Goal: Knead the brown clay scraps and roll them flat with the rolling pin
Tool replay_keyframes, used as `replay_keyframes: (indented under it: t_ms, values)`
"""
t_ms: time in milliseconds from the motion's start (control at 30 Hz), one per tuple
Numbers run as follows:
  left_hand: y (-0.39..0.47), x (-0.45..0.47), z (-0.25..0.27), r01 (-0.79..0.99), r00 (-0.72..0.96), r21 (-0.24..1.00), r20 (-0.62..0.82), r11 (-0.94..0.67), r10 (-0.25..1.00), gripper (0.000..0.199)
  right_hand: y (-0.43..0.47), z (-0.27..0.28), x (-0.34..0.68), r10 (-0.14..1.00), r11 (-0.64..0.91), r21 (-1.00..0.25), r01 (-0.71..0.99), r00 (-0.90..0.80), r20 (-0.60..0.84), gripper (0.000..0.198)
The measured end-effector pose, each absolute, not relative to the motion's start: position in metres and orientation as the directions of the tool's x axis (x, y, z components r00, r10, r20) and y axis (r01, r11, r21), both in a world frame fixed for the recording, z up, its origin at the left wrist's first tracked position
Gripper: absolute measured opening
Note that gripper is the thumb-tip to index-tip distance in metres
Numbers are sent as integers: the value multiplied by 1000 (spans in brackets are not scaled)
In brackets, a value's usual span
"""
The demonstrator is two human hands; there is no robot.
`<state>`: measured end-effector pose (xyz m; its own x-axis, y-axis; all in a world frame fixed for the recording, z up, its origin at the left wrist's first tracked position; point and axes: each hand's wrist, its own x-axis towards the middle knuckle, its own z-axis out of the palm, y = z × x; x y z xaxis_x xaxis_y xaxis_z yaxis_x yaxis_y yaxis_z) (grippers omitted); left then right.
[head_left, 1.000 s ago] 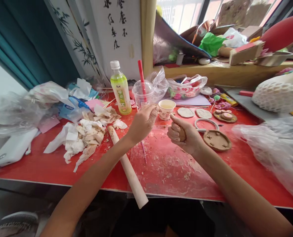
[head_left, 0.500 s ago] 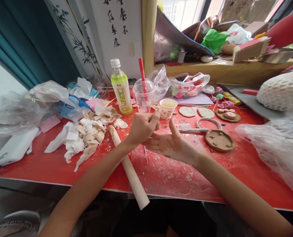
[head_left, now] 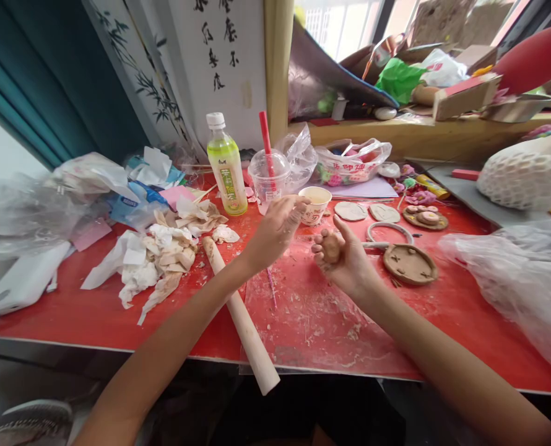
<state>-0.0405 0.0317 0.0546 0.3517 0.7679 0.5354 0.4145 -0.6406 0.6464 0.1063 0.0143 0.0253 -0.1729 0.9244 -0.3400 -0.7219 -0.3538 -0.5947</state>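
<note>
My right hand (head_left: 345,257) is palm up above the table, its fingers curled around a lump of brown clay (head_left: 332,249). My left hand (head_left: 280,226) is at the near left side of a paper cup (head_left: 321,214) of cloudy, pale yellowish liquid. Its fingers are stretched out and its fingertips overlap the cup's rim; whether they touch the liquid I cannot tell. No object shows in that hand. Right of my right hand lie a round clay dish (head_left: 410,263) with a raised rim and a grey clay ring (head_left: 390,225).
A wooden rolling pin (head_left: 242,319) slants over the front edge. Crumpled tissues (head_left: 164,260), a tea bottle (head_left: 228,176) and a plastic cup with a red straw (head_left: 268,179) stand or lie left. Flat clay discs (head_left: 350,211) lie behind; a plastic bag (head_left: 512,272) is right.
My hands have parted from each other. The left one has opened and moved up to the paper cup's rim; the right one has turned and moved right, showing the clay in its palm.
</note>
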Motion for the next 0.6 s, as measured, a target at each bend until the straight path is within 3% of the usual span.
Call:
replay_keyframes:
  t_ms: [200,333,467,533,600]
  values:
    - [33,-41,52,396,339,642,562,-656,754,39,17,32,113,965,-264,-748,-609,-167,-204,54]
    - [26,-37,48,492,375,418,690,-764,619,36,13,37,109,960,-252,-714,-654,-264,-97,42]
    - [20,-36,43,576,542,112,690,-810,481,33,5,38,102,877,-401,-636,-660,-477,-57,58]
    - [19,-39,42,629,545,49,684,-776,485,35,1,35,100,825,-452,-660,-600,-562,-54,62]
    - [20,-43,44,686,440,119,718,-718,539,45,0,33,99,767,-488,-697,-525,-639,-56,68]
